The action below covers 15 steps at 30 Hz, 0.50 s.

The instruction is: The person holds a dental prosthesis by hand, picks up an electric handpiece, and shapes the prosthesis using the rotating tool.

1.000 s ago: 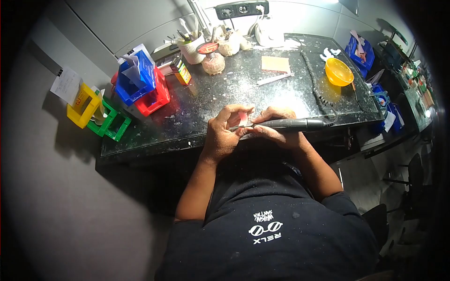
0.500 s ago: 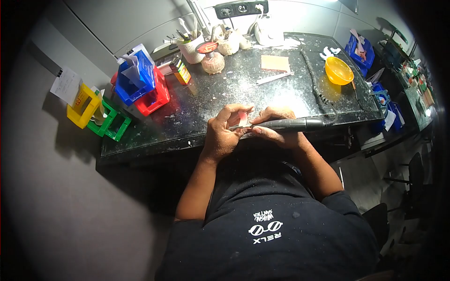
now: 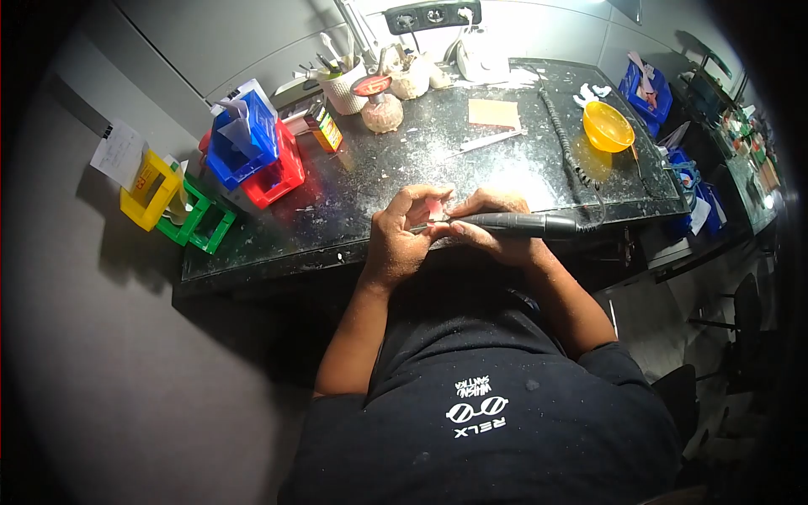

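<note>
Near the front edge of the dark, dusty workbench [image 3: 278, 244], my left hand [image 3: 400, 238] has its fingers closed around a small pink piece [image 3: 434, 209]. My right hand [image 3: 505, 234] grips a black rotary handpiece [image 3: 526, 224], whose thin tip points left at the pink piece. Both hands are close together, their fingertips nearly touching. A coiled cord [image 3: 571, 160] runs from the handpiece's right end up across the bench. The fingers partly hide the pink piece, and its exact shape cannot be made out.
Blue [image 3: 242, 147], red [image 3: 278, 178], yellow [image 3: 150, 190] and green [image 3: 210, 227] bins stand at the left. Behind are a tool cup [image 3: 345, 91] and a red-topped jar [image 3: 383, 112]. A pink sheet [image 3: 494, 113] and a yellow bowl [image 3: 608, 128] lie farther right.
The handpiece has shifted slightly left and tilts a little differently. The pink piece has turned slightly between my left fingers. Both hands stay in nearly the same place.
</note>
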### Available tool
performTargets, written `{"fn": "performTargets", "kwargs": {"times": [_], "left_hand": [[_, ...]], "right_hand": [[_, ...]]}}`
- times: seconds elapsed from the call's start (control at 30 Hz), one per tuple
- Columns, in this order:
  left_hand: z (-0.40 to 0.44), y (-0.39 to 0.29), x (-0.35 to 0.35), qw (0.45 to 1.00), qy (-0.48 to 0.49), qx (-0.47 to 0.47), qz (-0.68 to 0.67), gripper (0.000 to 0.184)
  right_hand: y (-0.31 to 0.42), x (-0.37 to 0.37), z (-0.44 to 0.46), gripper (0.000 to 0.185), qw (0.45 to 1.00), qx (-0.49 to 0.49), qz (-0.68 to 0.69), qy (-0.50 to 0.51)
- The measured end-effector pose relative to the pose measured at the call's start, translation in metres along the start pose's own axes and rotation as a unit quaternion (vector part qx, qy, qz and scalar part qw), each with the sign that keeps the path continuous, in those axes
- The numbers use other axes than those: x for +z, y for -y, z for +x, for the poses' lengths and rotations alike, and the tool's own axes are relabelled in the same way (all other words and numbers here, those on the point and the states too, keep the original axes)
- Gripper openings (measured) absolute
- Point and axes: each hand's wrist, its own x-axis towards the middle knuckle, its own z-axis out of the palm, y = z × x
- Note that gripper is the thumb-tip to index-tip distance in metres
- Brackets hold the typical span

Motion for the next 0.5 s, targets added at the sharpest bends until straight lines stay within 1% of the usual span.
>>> {"fn": "performTargets", "kwargs": {"times": [0.13, 0.17, 0.2, 0.27, 0.3, 0.33, 0.4, 0.43, 0.47, 0.5], "left_hand": [[0.0012, 0.0033, -0.0004, 1.0, 0.001, 0.002, 0.003, 0.043], [0.0011, 0.0035, -0.0003, 1.0, 0.001, 0.001, 0.003, 0.043], [0.0013, 0.0031, 0.0001, 1.0, 0.0, 0.001, 0.01, 0.042], [0.0006, 0.0002, 0.0004, 1.0, -0.001, 0.001, 0.018, 0.041], [0.0006, -0.0026, 0.0002, 0.999, 0.007, 0.002, 0.032, 0.04], [0.001, -0.0042, 0.0, 0.999, 0.014, 0.003, 0.046, 0.039], [0.0013, -0.0044, -0.0004, 0.998, 0.016, 0.003, 0.054, 0.039], [0.0006, -0.004, -0.0005, 0.998, 0.018, 0.001, 0.062, 0.039], [-0.0003, -0.0025, -0.0008, 0.998, 0.017, -0.001, 0.061, 0.039], [-0.0007, -0.0007, -0.0012, 0.999, 0.015, -0.018, 0.044, 0.041]], "right_hand": [[-0.0033, -0.0033, -0.0024, 0.019, 0.999, 0.011, 0.037, 0.015], [-0.0033, -0.0018, -0.0043, 0.018, 0.996, 0.069, 0.058, 0.004], [-0.0023, -0.0006, -0.0035, 0.018, 0.996, 0.07, 0.058, 0.004], [0.0002, 0.0015, -0.0002, 0.017, 0.998, 0.055, 0.019, -0.005], [-0.0036, 0.0026, -0.0004, 0.017, 1.0, 0.014, 0.017, -0.008], [-0.0052, 0.0, -0.0004, 0.017, 1.0, 0.014, 0.016, -0.008], [-0.0068, -0.0049, -0.0009, 0.015, 0.998, 0.002, 0.06, 0.034], [-0.0046, -0.0025, -0.0053, 0.015, 0.986, 0.093, 0.14, 0.016], [-0.0025, 0.0, -0.007, 0.017, 0.969, 0.159, 0.19, -0.014], [-0.0026, -0.0001, -0.0056, 0.017, 0.972, 0.159, 0.172, -0.016]]}}
